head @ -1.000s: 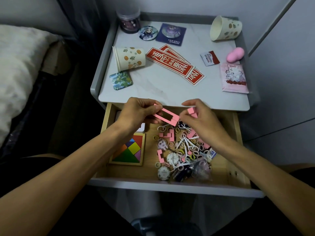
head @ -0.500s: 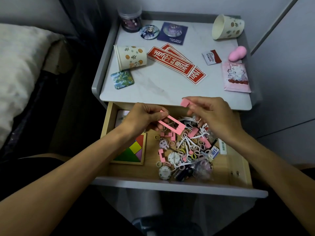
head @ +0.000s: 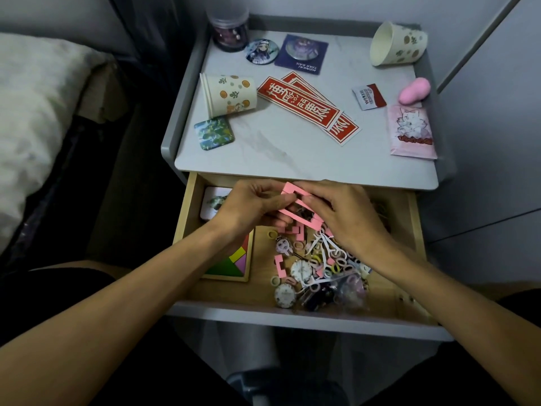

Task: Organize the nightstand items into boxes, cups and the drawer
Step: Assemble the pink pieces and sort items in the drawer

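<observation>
Above the open drawer, heap of watches and rings beneath, tipped cup on the tabletop behind, left hand and right hand side by side, both grips pinching a pink frame.

2 cups lie tipped on the table: left cup, back-right cup. In the open drawer in front, a puzzle sits left of the trinket heap.
</observation>
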Motion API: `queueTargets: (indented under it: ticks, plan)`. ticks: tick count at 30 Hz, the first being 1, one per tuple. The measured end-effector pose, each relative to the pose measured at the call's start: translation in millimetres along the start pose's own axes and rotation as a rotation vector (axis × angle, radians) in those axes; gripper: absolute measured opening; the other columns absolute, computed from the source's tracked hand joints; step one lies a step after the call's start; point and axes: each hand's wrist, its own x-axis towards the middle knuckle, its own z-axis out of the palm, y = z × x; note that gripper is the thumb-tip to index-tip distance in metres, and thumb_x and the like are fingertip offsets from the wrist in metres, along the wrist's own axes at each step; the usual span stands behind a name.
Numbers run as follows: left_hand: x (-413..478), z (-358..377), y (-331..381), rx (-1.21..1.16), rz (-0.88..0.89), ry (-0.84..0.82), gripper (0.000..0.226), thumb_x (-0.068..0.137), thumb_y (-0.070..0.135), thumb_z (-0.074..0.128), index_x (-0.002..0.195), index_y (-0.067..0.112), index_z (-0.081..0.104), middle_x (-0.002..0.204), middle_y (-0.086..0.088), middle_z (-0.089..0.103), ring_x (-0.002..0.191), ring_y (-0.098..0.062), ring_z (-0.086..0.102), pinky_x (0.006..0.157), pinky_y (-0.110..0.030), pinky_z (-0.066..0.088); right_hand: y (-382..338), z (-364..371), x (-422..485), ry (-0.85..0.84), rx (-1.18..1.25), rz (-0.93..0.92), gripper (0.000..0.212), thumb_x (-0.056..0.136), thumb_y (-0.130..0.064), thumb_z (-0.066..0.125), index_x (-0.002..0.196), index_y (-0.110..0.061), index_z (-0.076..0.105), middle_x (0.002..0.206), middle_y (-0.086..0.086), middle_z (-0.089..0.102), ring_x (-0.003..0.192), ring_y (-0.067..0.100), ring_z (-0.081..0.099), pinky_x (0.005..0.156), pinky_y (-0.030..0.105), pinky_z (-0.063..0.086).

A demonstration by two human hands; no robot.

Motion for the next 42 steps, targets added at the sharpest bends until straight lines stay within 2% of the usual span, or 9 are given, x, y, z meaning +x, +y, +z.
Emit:
queueTargets:
  ticks: [9, 13, 17, 22, 25, 29, 32, 35, 42]
  plan:
    - [-3, 0, -1, -0.007, 0.005, 0.011, 0.015, 0.093, 0.007, 0.063, 0.104, 0.005, 0.073, 0.091, -0.015, 0.075, 0.066, -0.019, 0.070, 0.061, -0.024, 0.059, 1, 4, 1, -0.007, -0.041, -0.014, 0.035, 0.096, -0.013, 0.062, 0.131, -0.017, 0.063, 0.108, -0.004, 0.070, 0.094, -0.002, 0.057, 0.077, 0.002, 0.039]
    - [-4, 0, -2, -0.009, 0.014, 0.017, 0.014, 0.094, 0.012, 0.062, 0.099, 0.007, 0.073, 0.089, -0.015, 0.075, 0.065, -0.018, 0.070, 0.060, -0.023, 0.058, 0, 4, 1, -0.014, -0.031, -0.018, 0.033, 0.096, -0.014, 0.061, 0.128, -0.018, 0.065, 0.105, -0.003, 0.071, 0.093, 0.001, 0.061, 0.078, 0.008, 0.046]
    - [-4, 0, -3, 0.000, 0.022, 0.023, 0.014, 0.094, 0.013, 0.062, 0.100, 0.008, 0.074, 0.088, -0.015, 0.075, 0.063, -0.020, 0.068, 0.057, -0.022, 0.057, 0, 3, 1, -0.025, -0.033, -0.016, 0.033, 0.096, -0.017, 0.062, 0.128, -0.018, 0.064, 0.099, -0.004, 0.070, 0.083, -0.005, 0.058, 0.074, 0.008, 0.045]
    - [-4, -1, -2, -0.009, 0.028, 0.062, 0.016, 0.094, 0.010, 0.061, 0.102, 0.004, 0.074, 0.085, -0.017, 0.075, 0.058, -0.018, 0.066, 0.054, -0.020, 0.055, 1, 5, 0, -0.036, 0.008, 0.052, 0.043, 0.095, -0.019, 0.063, 0.137, -0.022, 0.056, 0.114, -0.011, 0.063, 0.102, -0.004, 0.056, 0.083, 0.004, 0.040]
    - [-2, -5, -1, -0.018, 0.035, 0.091, 0.021, 0.095, 0.011, 0.061, 0.107, 0.000, 0.073, 0.084, -0.016, 0.075, 0.057, -0.015, 0.066, 0.056, -0.021, 0.058, 1, 4, -2, -0.017, 0.045, 0.104, 0.043, 0.089, -0.022, 0.070, 0.130, -0.023, 0.054, 0.114, -0.012, 0.059, 0.104, -0.001, 0.056, 0.083, 0.007, 0.044]
    - [1, -12, -2, -0.014, 0.026, 0.117, 0.019, 0.095, 0.012, 0.061, 0.104, 0.001, 0.074, 0.086, -0.016, 0.075, 0.056, -0.012, 0.066, 0.058, -0.023, 0.057, 2, 9, -6, -0.003, -0.131, 0.014, 0.054, 0.080, -0.024, 0.079, 0.128, -0.017, 0.055, 0.117, -0.009, 0.054, 0.105, -0.001, 0.050, 0.080, 0.004, 0.041]
    - [0, -15, -3, -0.018, 0.014, 0.123, 0.020, 0.096, 0.012, 0.060, 0.105, 0.000, 0.073, 0.087, -0.016, 0.075, 0.056, -0.012, 0.066, 0.059, -0.023, 0.057, 1, 11, -8, 0.013, -0.265, -0.073, 0.062, 0.078, -0.026, 0.081, 0.133, -0.013, 0.054, 0.120, -0.002, 0.054, 0.107, 0.009, 0.054, 0.088, 0.019, 0.051]
    - [-1, -20, -3, -0.007, 0.003, 0.129, 0.022, 0.095, 0.013, 0.060, 0.106, -0.001, 0.073, 0.093, -0.022, 0.074, 0.059, -0.016, 0.066, 0.062, -0.025, 0.058, -3, 12, -7, 0.055, -0.386, -0.139, 0.065, 0.075, -0.030, 0.083, 0.132, -0.011, 0.057, 0.114, 0.003, 0.060, 0.103, 0.019, 0.060, 0.083, 0.034, 0.056]
    - [-14, -33, -1, 0.012, -0.030, 0.160, 0.022, 0.096, 0.014, 0.059, 0.103, -0.001, 0.073, 0.091, -0.021, 0.074, 0.060, -0.017, 0.064, 0.057, -0.020, 0.058, -12, 27, -8, 0.057, -0.475, -0.260, 0.061, 0.075, -0.026, 0.082, 0.126, -0.003, 0.059, 0.110, 0.011, 0.066, 0.096, 0.024, 0.066, 0.081, 0.032, 0.055]
